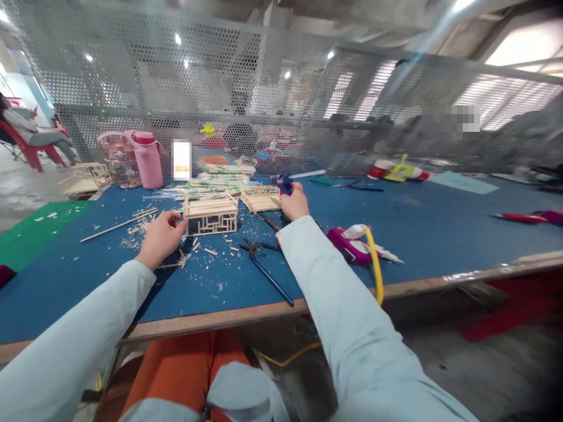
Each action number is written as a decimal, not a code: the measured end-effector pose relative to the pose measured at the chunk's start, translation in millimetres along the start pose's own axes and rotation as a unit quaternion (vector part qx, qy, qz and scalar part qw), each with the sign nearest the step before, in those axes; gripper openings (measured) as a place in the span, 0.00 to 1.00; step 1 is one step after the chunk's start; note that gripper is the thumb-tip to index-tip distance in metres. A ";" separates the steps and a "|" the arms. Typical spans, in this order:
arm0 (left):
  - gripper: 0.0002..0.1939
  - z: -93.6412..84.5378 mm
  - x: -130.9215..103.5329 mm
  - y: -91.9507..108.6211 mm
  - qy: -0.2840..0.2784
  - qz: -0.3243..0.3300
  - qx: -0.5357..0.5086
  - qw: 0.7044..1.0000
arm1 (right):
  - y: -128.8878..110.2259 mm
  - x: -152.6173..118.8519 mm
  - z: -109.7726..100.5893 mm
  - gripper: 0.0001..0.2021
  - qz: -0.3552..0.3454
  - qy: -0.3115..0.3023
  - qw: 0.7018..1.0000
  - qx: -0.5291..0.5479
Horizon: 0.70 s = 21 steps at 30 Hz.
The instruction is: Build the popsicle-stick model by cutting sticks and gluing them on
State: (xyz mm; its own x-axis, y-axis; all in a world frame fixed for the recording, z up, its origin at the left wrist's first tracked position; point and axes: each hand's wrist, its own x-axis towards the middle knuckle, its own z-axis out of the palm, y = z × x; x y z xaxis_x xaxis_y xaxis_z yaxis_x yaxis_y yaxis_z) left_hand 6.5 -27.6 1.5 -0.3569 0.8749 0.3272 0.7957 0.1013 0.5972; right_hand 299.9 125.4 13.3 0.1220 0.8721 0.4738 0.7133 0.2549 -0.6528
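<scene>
My left hand has its fingers closed at the left end of a small model bed-like frame made of thin wooden sticks; the fingertips' exact contact is partly hidden. My right hand is wrapped round a blue glue gun, with a whitish glue stick jutting out to the right. Between the hands, just behind the frame, lies a second stick-built piece with a flat slatted base. Wood scraps are scattered in front of the frame. Pliers with blue handles rest nearer the table edge.
A pink bottle and a clear jug stand at the back left. Bundled sticks in wrappers lie behind the frame. A purple-and-white tool with a yellow strip sits right of my forearm. A perforated metal screen rises behind the table.
</scene>
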 end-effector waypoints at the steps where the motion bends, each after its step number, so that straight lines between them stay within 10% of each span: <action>1: 0.16 1.1 0.3 -0.9 -0.013 0.003 0.006 1.000 | 0.4 -2.6 -1.2 0.20 0.005 -0.011 0.999 -0.051; 9: 0.16 3.6 2.4 -4.9 -0.041 0.013 -0.002 0.999 | -4.5 -15.1 3.0 0.20 0.037 -0.175 0.960 -0.214; 14: 0.18 7.3 4.6 -8.2 -0.057 0.024 -0.017 0.998 | -24.0 -21.4 -3.4 0.24 0.055 -0.052 0.969 -0.235; 21: 0.20 10.1 3.9 -8.2 -0.045 0.022 -0.030 0.998 | -62.7 -42.1 9.0 0.16 -0.200 0.021 0.977 -0.067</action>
State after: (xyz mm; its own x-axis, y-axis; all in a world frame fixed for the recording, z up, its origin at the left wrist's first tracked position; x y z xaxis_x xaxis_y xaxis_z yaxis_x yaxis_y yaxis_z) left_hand 3.5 -20.2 -9.5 -0.2756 0.9170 0.2883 0.7775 0.0363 0.6278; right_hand 243.9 76.5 29.0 -0.1592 0.6952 0.7010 0.7928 0.5132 -0.3288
